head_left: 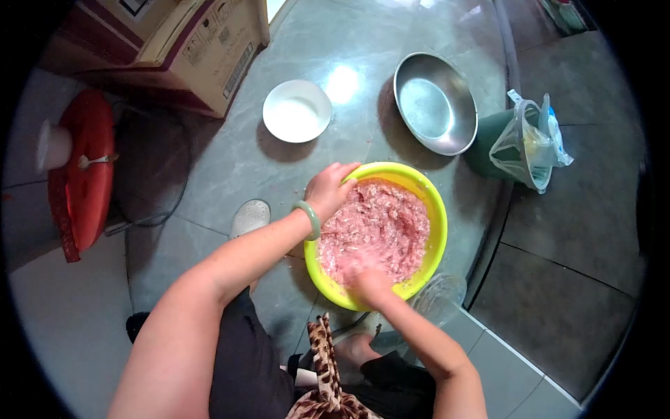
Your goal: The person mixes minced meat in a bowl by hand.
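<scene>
A yellow-green basin (437, 244) on the floor holds pink minced meat (384, 216). My left hand (331, 190), below a pale green bangle (308, 218), grips the basin's upper left rim with its fingers curled over the edge. My right hand (370, 283) is down in the meat at the basin's near side. Its fingers are smeared by motion and partly hidden in the meat, so their shape cannot be made out.
Beyond the basin are a white bowl (297, 111) and a metal bowl (435, 103). A lined green bin (497, 145) stands right. Left are a red stool (91, 167) and a cardboard box (209, 59). A clear plastic container (440, 299) lies near my right forearm.
</scene>
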A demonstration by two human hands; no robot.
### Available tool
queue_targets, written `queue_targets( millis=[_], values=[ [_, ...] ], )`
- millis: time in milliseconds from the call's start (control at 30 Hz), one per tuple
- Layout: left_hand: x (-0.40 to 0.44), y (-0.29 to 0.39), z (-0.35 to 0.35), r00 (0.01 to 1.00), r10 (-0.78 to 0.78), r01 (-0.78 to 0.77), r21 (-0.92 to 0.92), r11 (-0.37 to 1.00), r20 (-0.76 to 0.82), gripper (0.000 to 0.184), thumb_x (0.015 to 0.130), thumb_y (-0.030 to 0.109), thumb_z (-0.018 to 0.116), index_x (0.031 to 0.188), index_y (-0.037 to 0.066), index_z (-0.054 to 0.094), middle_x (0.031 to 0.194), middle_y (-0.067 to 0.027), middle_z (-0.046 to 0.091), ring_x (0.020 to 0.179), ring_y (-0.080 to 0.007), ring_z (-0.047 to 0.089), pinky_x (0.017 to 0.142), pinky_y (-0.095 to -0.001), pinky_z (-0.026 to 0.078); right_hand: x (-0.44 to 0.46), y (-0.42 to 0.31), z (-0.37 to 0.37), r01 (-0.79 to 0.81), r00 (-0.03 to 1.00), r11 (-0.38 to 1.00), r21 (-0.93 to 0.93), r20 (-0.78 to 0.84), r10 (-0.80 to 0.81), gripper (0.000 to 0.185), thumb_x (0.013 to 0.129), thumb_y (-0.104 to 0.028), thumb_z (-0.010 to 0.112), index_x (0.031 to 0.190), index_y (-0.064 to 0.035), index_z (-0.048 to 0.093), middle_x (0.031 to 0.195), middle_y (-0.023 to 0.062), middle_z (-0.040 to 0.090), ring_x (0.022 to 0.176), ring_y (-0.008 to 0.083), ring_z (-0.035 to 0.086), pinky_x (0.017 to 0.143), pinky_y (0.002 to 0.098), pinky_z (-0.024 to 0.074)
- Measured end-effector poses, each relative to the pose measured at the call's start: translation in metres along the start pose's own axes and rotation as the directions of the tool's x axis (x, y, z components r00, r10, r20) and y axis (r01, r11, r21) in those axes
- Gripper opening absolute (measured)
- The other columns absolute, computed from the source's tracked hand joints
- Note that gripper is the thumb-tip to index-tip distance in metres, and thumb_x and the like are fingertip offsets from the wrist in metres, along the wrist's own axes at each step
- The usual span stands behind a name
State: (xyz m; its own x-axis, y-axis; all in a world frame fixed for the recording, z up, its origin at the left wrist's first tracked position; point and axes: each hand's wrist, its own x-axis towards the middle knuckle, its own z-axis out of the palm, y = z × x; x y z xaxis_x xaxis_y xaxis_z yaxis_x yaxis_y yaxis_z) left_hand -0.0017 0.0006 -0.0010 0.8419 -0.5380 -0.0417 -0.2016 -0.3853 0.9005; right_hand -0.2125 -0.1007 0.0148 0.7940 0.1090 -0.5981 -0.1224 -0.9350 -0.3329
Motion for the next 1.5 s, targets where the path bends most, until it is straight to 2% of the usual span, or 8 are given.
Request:
queue_targets(
  millis=[200, 400, 467, 767, 867, 1000, 1233, 1500],
  values=[
    [0.002, -0.002, -0.001, 0.999, -0.011, 0.010, 0.017, 1.000, 0.032, 0.037, 0.084, 0.016, 0.062, 0.120, 0.013, 0.061, 0.096, -0.0138, 0.060, 0.089, -0.0326, 0.060, 0.079, -0.0400, 0.048, 0.080, 0.024, -0.042, 0.073, 0.995, 0.988, -0.137, 0.075, -0.063, 0.040, 0.082, -0.032, 0.059, 0.117, -0.0113, 0.061, 0.124, 0.0156, 0.056, 0.115, 0.0335, 0.051, 0.102, 0.0446, 0.0362],
    [0.002, -0.006, 0.001, 1.000, 0.007, -0.008, 0.023, 1.000, 0.014, 0.036, 0.085, 0.016, 0.062, 0.120, 0.013, 0.061, 0.095, -0.0137, 0.060, 0.089, -0.0332, 0.060, 0.078, -0.0405, 0.048, 0.019, 0.044, -0.011, -0.171, 0.831, 0.940, -0.294, -0.556, -0.023, 0.041, 0.085, -0.042, 0.055, 0.115, -0.0155, 0.065, 0.120, 0.0099, 0.062, 0.118, 0.0287, 0.053, 0.101, 0.0482, 0.0382],
    [0.002, -0.003, 0.001, 0.999, -0.014, 0.014, 0.001, 1.000, 0.035, 0.036, 0.085, 0.016, 0.062, 0.120, 0.013, 0.061, 0.095, -0.0136, 0.060, 0.089, -0.0331, 0.060, 0.078, -0.0404, 0.048, 0.018, 0.035, -0.004, -0.397, 0.864, 0.906, -0.146, 0.273, 0.423, 0.047, 0.084, -0.044, 0.058, 0.116, -0.0094, 0.061, 0.124, 0.0204, 0.056, 0.110, 0.0330, 0.057, 0.090, 0.0497, 0.0457],
    [0.002, -0.001, -0.002, 0.997, -0.056, 0.057, -0.018, 0.998, 0.059, 0.034, 0.086, 0.016, 0.061, 0.120, 0.013, 0.061, 0.096, -0.0136, 0.059, 0.089, -0.0329, 0.059, 0.079, -0.0409, 0.048, 0.027, 0.042, -0.114, -0.095, 0.988, 0.995, 0.044, 0.124, 0.089, 0.037, 0.093, -0.037, 0.053, 0.108, -0.0043, 0.064, 0.097, 0.0162, 0.068, 0.086, 0.0314, 0.067, 0.078, 0.0389, 0.0528],
    [0.000, 0.000, -0.002, 0.998, -0.027, 0.026, 0.004, 1.000, 0.049, 0.036, 0.086, 0.017, 0.061, 0.121, 0.012, 0.061, 0.094, -0.0145, 0.060, 0.087, -0.0321, 0.060, 0.078, -0.0399, 0.048, 0.044, 0.056, -0.049, -0.359, 0.918, 0.267, 0.894, 0.287, 0.273, 0.033, 0.096, -0.030, 0.051, 0.112, -0.0026, 0.060, 0.099, 0.0082, 0.067, 0.079, 0.0219, 0.066, 0.071, 0.0327, 0.0533],
    [0.003, 0.000, -0.005, 0.997, -0.051, 0.050, 0.021, 0.999, 0.055, 0.035, 0.086, 0.017, 0.060, 0.121, 0.012, 0.060, 0.095, -0.0142, 0.060, 0.088, -0.0322, 0.060, 0.078, -0.0397, 0.048, 0.047, 0.057, -0.018, -0.358, 0.796, -0.308, 0.882, 0.460, 0.393, 0.033, 0.097, -0.023, 0.051, 0.122, -0.0012, 0.053, 0.114, 0.0072, 0.061, 0.076, 0.0178, 0.066, 0.067, 0.0332, 0.0546],
    [0.002, -0.006, 0.002, 0.999, 0.018, -0.019, 0.028, 0.999, 0.029, 0.038, 0.085, 0.017, 0.060, 0.123, 0.012, 0.059, 0.095, -0.0140, 0.059, 0.087, -0.0319, 0.060, 0.077, -0.0396, 0.048, 0.057, 0.049, -0.123, -0.054, 0.998, 0.944, 0.326, -0.020, 0.064, 0.022, 0.087, -0.018, 0.058, 0.103, -0.0064, 0.069, 0.092, 0.0161, 0.068, 0.084, 0.0265, 0.067, 0.076, 0.0397, 0.0523],
    [0.001, -0.001, -0.002, 0.999, 0.014, -0.015, 0.022, 1.000, 0.034, 0.037, 0.085, 0.017, 0.061, 0.122, 0.012, 0.060, 0.094, -0.0141, 0.059, 0.087, -0.0326, 0.059, 0.076, -0.0404, 0.048, 0.101, 0.112, -0.134, 0.043, 0.999, 0.990, -0.134, 0.018, -0.041, 0.026, 0.088, -0.020, 0.053, 0.103, -0.0036, 0.066, 0.106, 0.0187, 0.064, 0.101, 0.0355, 0.060, 0.088, 0.0454, 0.0466]
  ],
)
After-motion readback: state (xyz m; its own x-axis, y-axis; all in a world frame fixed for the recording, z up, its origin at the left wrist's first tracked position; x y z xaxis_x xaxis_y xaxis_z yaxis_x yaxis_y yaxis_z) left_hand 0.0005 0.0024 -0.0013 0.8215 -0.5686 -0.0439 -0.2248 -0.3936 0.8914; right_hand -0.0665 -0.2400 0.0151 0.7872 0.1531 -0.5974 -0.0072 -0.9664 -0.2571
